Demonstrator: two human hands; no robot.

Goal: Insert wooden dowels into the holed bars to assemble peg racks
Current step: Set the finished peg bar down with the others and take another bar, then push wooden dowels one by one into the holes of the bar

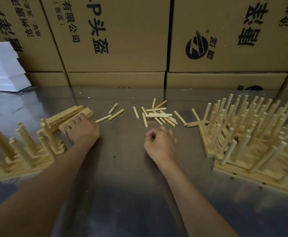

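- Loose dowels [158, 115] scattered mid-surface, none yet in a bar.
- Unfilled holed bars [69, 115] stacked at left; left hand [81, 130] resting on them, fingers curled over the nearest bar.
- Right hand [160, 142] curled just short of the dowels, apparently holding nothing.
- Finished peg racks [242, 134] crowded at right, a few more racks [20, 151] at left.
- Judged well along: several bars and a small pile left.
- Cardboard boxes [122, 40] behind the steel surface [122, 168].
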